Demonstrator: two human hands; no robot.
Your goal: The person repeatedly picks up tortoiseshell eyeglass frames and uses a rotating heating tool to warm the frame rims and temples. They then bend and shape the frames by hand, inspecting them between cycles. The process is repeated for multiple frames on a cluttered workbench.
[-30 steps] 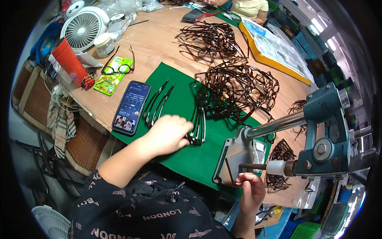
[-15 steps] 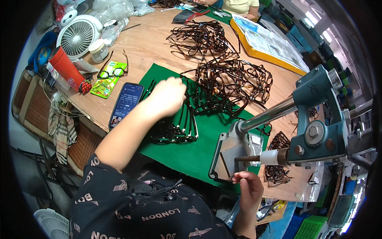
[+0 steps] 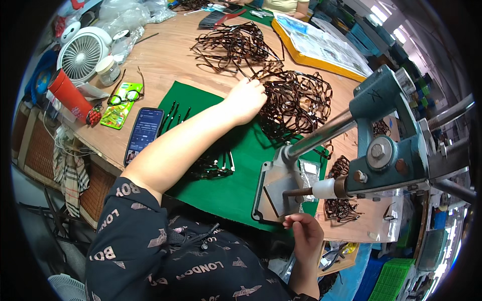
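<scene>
My left hand (image 3: 246,102) is stretched across the green mat (image 3: 201,193) to the left edge of a tangled pile of tortoiseshell eyeglass frames (image 3: 296,100). Its fingers are curled around a frame there, and a dark temple sticks out above them. Under and beside my left forearm lies a row of eyeglass frames (image 3: 213,172), partly covered by it. My right hand (image 3: 305,233) is pinched closed at the near edge of the bench press's metal base plate (image 3: 273,193). Whatever sits between those fingertips is too small to make out. A rod with a white collar (image 3: 323,189) points over the plate.
The blue-green press head (image 3: 384,145) fills the right side. More frames lie in a farther pile (image 3: 236,45) and right of the press (image 3: 343,200). At left are a phone (image 3: 144,133), a red tumbler (image 3: 72,98), a jar (image 3: 107,70) and a fan (image 3: 84,54). Newspaper-covered tray (image 3: 321,47) stands behind.
My left hand has moved right and away from me, from above the row of frames to the tangled pile. My right hand stays pinched by the press base. The whole view has shifted slightly.
</scene>
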